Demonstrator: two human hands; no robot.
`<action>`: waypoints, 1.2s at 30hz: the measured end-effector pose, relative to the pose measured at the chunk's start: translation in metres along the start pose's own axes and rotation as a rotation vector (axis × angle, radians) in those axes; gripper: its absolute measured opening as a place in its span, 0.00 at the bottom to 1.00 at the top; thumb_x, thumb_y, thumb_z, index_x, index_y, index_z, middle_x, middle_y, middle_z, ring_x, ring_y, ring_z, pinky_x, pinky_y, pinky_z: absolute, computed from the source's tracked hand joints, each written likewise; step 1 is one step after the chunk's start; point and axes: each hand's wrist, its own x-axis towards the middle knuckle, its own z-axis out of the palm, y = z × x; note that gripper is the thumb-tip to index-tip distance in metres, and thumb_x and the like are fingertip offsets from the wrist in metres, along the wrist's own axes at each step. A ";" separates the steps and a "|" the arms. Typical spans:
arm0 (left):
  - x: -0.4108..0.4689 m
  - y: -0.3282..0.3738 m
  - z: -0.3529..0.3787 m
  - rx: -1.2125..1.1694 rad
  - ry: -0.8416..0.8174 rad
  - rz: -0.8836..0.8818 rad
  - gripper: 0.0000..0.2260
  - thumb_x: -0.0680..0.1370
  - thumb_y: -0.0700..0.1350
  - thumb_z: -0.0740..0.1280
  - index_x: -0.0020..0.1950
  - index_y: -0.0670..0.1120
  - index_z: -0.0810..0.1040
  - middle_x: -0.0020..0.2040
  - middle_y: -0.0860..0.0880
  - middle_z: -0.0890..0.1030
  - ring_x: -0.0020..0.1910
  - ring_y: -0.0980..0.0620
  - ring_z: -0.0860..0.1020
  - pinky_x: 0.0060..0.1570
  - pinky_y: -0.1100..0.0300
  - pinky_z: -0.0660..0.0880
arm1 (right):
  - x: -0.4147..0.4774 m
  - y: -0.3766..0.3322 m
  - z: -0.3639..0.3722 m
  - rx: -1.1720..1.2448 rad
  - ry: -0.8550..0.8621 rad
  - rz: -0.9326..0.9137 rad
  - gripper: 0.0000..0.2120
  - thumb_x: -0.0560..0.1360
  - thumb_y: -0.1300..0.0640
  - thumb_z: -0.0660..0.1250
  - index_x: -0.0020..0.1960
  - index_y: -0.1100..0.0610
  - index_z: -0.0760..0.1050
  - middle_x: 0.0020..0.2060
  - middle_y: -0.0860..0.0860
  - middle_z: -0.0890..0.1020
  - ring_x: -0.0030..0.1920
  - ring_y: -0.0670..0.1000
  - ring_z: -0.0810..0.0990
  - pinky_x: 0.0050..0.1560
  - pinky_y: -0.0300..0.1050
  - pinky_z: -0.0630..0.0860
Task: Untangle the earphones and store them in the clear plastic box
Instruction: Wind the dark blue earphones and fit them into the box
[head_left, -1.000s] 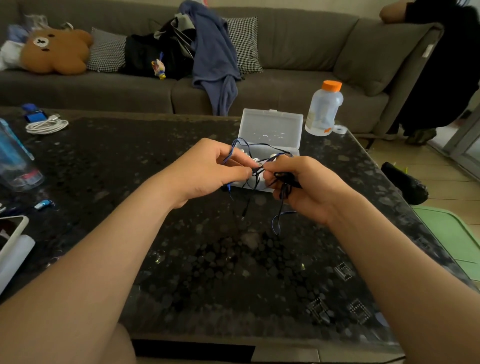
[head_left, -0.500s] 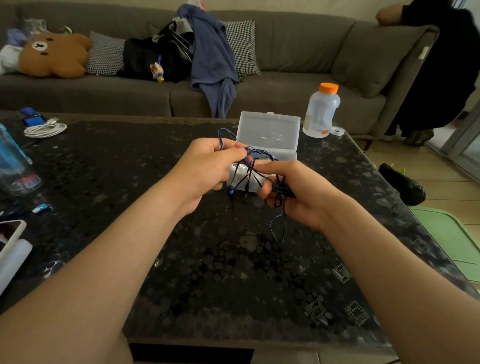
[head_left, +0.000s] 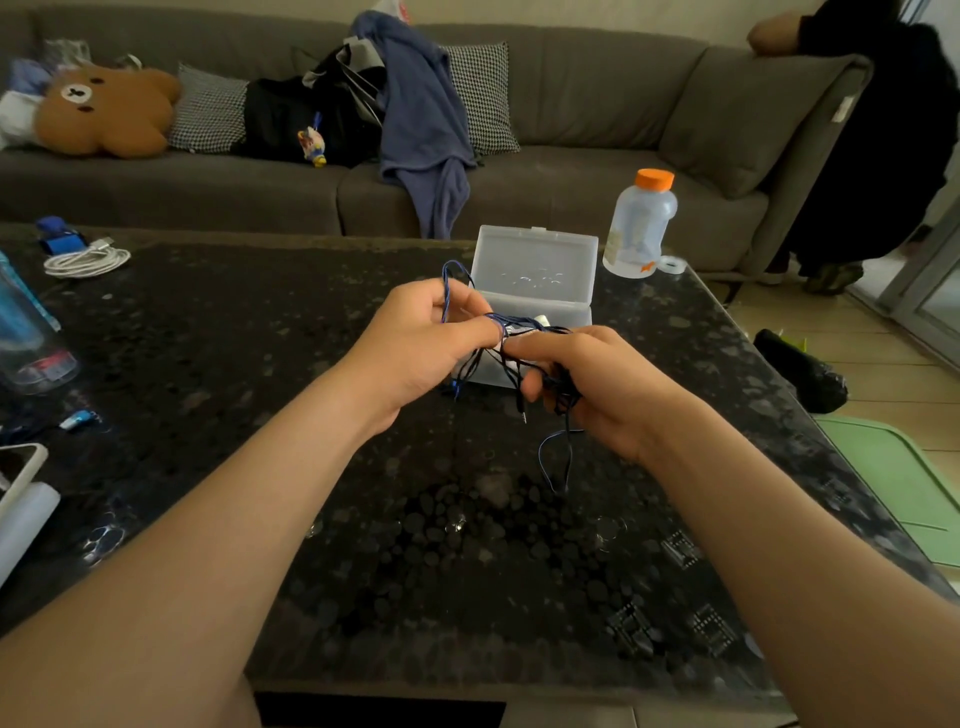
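Observation:
A tangle of thin blue and black earphones hangs between both hands above the dark table. My left hand pinches the cord, and a blue loop sticks up above its fingers. My right hand grips a bunch of the wire, with a loop and a plug dangling below it. Just behind the hands stands the clear plastic box, its lid upright and open; its base is partly hidden by my fingers.
A clear bottle with an orange cap stands at the table's far right corner. A coiled white cable, a blue tumbler and a phone sit at the left. A sofa with clothes lies behind; a person stands at far right.
Both hands stayed in front of the box and shifted a little apart, drawing the cord out between them. The dangling loop under the right hand hangs lower.

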 end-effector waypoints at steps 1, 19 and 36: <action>-0.001 0.000 -0.001 0.015 -0.006 0.057 0.03 0.80 0.42 0.74 0.52 0.48 0.83 0.35 0.54 0.83 0.31 0.60 0.78 0.33 0.66 0.74 | 0.000 0.000 -0.001 0.000 0.002 0.010 0.08 0.79 0.58 0.73 0.56 0.62 0.82 0.29 0.55 0.80 0.28 0.47 0.77 0.26 0.35 0.72; 0.009 0.000 0.002 -0.555 0.116 -0.326 0.10 0.85 0.47 0.65 0.46 0.47 0.80 0.41 0.50 0.80 0.25 0.58 0.62 0.24 0.64 0.58 | 0.009 0.010 -0.006 -0.139 0.015 0.265 0.08 0.79 0.57 0.69 0.54 0.55 0.86 0.39 0.52 0.86 0.36 0.47 0.78 0.41 0.42 0.66; 0.005 -0.003 -0.023 -0.136 0.283 -0.176 0.23 0.77 0.31 0.73 0.66 0.54 0.82 0.52 0.54 0.87 0.36 0.61 0.80 0.31 0.65 0.69 | 0.009 0.010 -0.022 -0.591 0.350 0.066 0.06 0.71 0.62 0.79 0.45 0.54 0.88 0.38 0.53 0.87 0.38 0.49 0.84 0.40 0.43 0.83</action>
